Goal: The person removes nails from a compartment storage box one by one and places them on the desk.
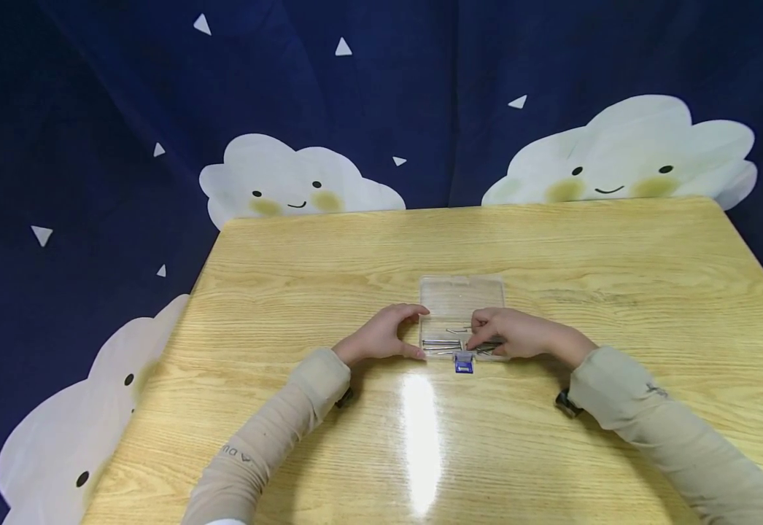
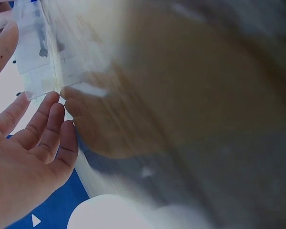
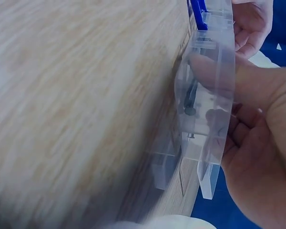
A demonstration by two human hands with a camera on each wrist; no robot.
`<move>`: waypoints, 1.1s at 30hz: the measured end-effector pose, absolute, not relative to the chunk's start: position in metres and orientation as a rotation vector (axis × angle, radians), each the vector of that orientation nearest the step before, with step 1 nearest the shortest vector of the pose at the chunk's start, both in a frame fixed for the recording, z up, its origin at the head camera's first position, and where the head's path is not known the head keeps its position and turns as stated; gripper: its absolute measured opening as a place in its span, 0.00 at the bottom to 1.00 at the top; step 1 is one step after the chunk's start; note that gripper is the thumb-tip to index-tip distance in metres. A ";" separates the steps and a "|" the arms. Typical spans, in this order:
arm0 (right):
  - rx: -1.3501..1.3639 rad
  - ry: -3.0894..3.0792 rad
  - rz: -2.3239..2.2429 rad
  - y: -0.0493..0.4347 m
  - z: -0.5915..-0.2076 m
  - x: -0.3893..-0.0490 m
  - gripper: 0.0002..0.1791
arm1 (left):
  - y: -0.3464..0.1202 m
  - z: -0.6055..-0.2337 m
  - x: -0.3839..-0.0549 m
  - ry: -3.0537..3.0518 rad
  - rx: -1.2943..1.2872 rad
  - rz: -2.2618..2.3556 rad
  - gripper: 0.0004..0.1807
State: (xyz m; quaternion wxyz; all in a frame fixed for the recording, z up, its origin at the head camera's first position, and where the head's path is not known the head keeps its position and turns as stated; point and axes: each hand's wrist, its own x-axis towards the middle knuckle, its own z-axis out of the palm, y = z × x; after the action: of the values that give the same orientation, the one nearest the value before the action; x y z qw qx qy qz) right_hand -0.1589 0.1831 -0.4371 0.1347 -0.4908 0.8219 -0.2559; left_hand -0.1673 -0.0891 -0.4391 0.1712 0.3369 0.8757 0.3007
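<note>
Open clear plastic compartment box (image 1: 435, 325) of metal nails (image 1: 442, 344), both hands at it.
Box on wooden table (image 1: 329, 277), between the hands; base's long axis runs left-right, lid (image 1: 462, 295) laid back toward far edge, blue latch (image 1: 464, 364) pointing at the person. Nails in the near-left compartment lie left-right, along that axis; which end their heads face, can't tell. Left hand (image 1: 384, 333) loosely curved at box's left end, fingertips touching, not clenched. Right hand (image 1: 518, 332) has fingers bent into the right half, thumb inside; can't tell if it's pinching a nail.
</note>
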 end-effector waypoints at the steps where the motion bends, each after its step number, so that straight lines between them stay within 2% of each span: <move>1: -1.433 2.382 -0.751 0.183 -0.437 -0.159 0.21 | -0.089 -0.439 -0.168 2.487 0.959 0.853 0.39; 8: -1.520 2.411 -0.849 0.184 -0.441 -0.159 0.14 | -0.090 -0.439 -0.169 2.498 0.984 0.839 0.39; 18: -1.470 2.503 -0.902 0.184 -0.452 -0.156 0.07 | -0.090 -0.438 -0.167 2.498 0.969 0.851 0.39; 33: -1.348 2.425 -1.142 0.187 -0.446 -0.158 0.05 | -0.089 -0.440 -0.167 2.515 0.977 0.846 0.39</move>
State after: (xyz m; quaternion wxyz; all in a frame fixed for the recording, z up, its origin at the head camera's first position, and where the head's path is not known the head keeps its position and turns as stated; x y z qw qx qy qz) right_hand -0.1584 0.1872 -0.4461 0.0703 -0.4482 0.8062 -0.3797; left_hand -0.1666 -0.0886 -0.4404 0.1563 0.3412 0.8785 0.2956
